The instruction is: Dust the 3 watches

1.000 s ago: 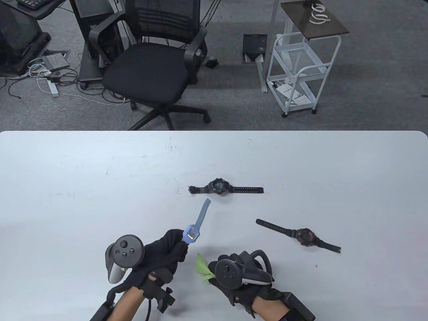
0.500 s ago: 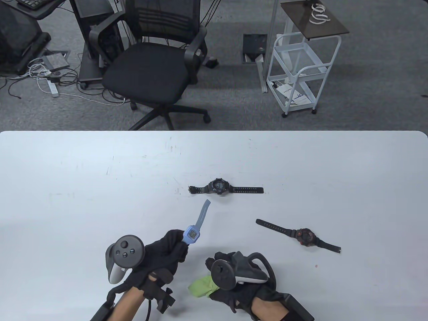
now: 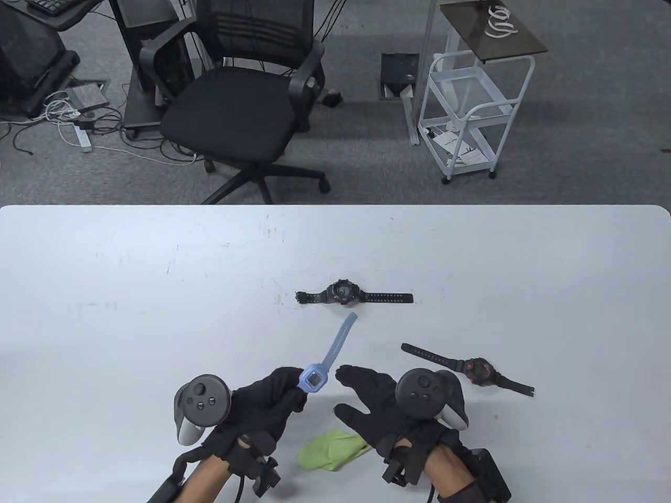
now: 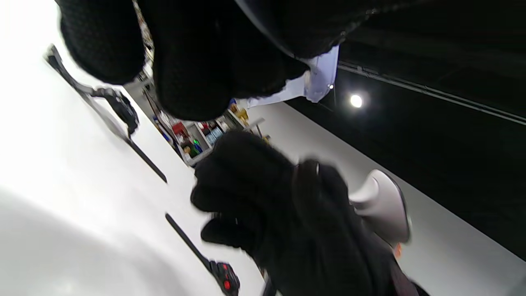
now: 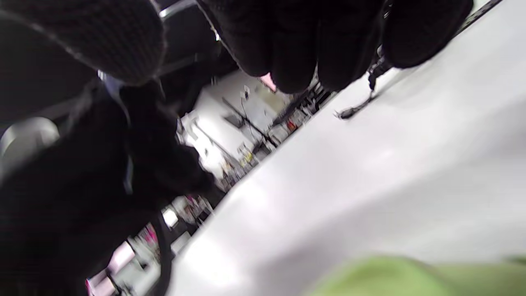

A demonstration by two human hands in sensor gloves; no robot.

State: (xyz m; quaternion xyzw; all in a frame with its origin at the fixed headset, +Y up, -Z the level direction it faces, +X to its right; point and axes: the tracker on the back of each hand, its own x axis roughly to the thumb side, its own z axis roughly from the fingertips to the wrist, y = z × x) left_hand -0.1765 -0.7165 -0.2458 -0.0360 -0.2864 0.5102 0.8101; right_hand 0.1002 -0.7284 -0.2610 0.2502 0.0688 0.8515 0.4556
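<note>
My left hand (image 3: 272,401) grips a light blue watch (image 3: 314,378) by its lower strap, holding it off the table with the other strap pointing up and away. My right hand (image 3: 367,398) is open with fingers spread, close to the right of that watch and holding nothing. A green cloth (image 3: 330,449) lies crumpled on the table between my wrists; it shows as a green blur (image 5: 411,275) in the right wrist view. A black watch (image 3: 343,293) lies flat farther back. A black and red watch (image 3: 477,371) lies to the right, also in the left wrist view (image 4: 224,279).
The white table (image 3: 105,293) carries only these things. Beyond its far edge stand a black office chair (image 3: 241,105) and a white trolley (image 3: 466,110) on grey carpet.
My right hand let go of the green cloth, which now lies on the table, and rose with fingers spread toward the blue watch. My left hand shifted the watch slightly right.
</note>
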